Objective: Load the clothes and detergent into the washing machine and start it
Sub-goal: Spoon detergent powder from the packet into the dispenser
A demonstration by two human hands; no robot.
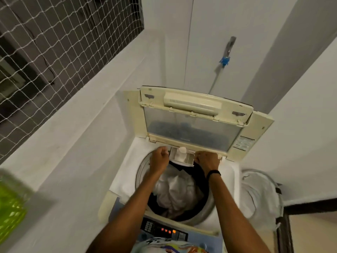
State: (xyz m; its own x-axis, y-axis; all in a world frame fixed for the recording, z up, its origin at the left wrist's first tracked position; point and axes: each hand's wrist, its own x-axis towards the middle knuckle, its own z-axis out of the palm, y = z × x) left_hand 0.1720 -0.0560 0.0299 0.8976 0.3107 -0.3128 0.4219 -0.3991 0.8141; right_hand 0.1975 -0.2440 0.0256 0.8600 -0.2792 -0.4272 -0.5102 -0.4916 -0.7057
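Both arms are reaching over the drum point(204, 214); left hand point(159, 158) and right hand point(208, 160) are curling closed, gripping the detergent drawer point(181, 157) between them.

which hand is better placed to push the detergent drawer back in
Either could, but the right hand looks slightly better placed: it grips the detergent drawer at its front corner, while the left hand sits fisted at the drawer's side.

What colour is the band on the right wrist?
Black. The wrist band shows clearly in the head view, just below the right hand.
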